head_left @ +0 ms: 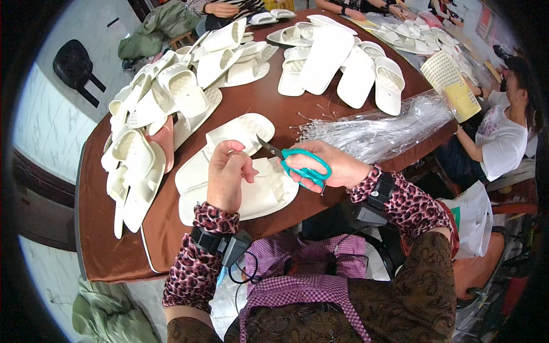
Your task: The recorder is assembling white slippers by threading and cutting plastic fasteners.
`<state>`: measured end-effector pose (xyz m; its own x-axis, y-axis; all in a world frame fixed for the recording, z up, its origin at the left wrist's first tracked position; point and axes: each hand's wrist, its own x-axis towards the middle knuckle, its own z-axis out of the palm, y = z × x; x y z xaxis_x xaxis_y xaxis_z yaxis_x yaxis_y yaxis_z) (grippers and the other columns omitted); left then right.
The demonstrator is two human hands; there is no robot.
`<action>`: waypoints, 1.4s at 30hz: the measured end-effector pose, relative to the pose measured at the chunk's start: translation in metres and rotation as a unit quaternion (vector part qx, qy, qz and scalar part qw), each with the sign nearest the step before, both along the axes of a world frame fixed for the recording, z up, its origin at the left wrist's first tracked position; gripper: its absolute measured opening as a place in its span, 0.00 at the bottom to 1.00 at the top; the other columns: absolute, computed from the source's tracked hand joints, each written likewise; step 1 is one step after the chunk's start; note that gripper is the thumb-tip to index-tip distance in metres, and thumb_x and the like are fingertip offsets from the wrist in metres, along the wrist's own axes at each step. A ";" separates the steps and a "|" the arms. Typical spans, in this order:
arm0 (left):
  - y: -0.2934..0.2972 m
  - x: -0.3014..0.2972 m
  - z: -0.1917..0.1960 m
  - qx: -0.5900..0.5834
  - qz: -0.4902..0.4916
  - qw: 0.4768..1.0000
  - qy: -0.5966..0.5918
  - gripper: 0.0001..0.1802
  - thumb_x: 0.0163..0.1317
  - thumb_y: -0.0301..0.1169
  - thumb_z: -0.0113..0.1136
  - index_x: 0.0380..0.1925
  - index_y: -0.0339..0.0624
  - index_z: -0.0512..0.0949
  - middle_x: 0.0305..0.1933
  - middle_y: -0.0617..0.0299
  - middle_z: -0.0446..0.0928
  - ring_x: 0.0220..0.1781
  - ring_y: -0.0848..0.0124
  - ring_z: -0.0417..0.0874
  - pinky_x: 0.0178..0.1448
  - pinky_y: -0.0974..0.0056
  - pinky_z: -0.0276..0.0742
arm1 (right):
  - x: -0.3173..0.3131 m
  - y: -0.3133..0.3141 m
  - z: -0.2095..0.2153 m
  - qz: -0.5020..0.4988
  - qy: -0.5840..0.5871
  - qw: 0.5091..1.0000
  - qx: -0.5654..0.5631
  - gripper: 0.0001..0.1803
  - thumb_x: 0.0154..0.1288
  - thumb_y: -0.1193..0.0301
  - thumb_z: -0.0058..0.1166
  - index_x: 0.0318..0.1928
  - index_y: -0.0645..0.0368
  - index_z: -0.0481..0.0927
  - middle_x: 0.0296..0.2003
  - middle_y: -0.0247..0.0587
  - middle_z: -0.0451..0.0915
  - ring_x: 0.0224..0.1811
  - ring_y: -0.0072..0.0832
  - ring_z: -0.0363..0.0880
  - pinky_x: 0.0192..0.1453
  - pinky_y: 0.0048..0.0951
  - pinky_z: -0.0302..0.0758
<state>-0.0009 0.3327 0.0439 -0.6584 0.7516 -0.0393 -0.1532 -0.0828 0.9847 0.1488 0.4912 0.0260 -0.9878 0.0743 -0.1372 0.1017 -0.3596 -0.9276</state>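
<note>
My right hand (337,166) is closed round the teal handles of a pair of scissors (311,155). The dark blades point up and to the left, slightly apart. My left hand (229,174) is just left of the blades, its fingers curled together in a pinch; anything between them is too small to make out. Under both hands, a cream slipper (255,127) lies on the brown table, with another cream slipper (274,194) nearer to me. My hands partly cover both slippers.
Cream slippers (186,94) are heaped at the left, and more slippers (326,54) lie at the far middle. A bundle of clear plastic ties (383,128) rests on the table (251,226) at right. Beyond it, another person (503,123) holds a yellow sheet (460,100). Other people sit at the far side.
</note>
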 end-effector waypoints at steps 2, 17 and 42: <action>-0.001 0.004 -0.001 0.001 0.004 1.000 0.010 0.09 0.58 0.21 0.45 0.39 0.41 0.67 0.21 0.64 0.67 0.20 0.74 0.67 0.34 0.67 0.71 | 0.005 0.005 0.001 0.013 0.004 1.000 0.021 0.16 0.63 0.59 0.54 0.34 0.61 0.76 0.22 0.33 0.75 0.16 0.17 0.72 0.16 0.18 0.67; 0.017 0.098 0.000 0.132 -0.170 0.972 0.093 0.11 0.62 0.17 0.44 0.43 0.43 0.66 0.28 0.72 0.63 0.29 0.83 0.63 0.33 0.77 0.62 | 0.043 0.066 0.006 -0.235 0.018 0.764 0.601 0.21 0.55 0.75 0.53 0.51 0.63 0.71 0.35 0.60 0.77 0.37 0.53 0.76 0.41 0.41 0.72; -0.387 -0.015 -0.024 -0.021 0.483 0.874 0.048 0.04 0.58 0.23 0.45 0.32 0.42 0.70 0.16 0.67 0.64 0.12 0.81 0.59 0.16 0.74 0.53 | 0.043 0.053 0.016 -0.217 -0.049 0.645 0.731 0.16 0.62 0.76 0.50 0.50 0.66 0.72 0.49 0.55 0.73 0.52 0.49 0.70 0.57 0.40 0.66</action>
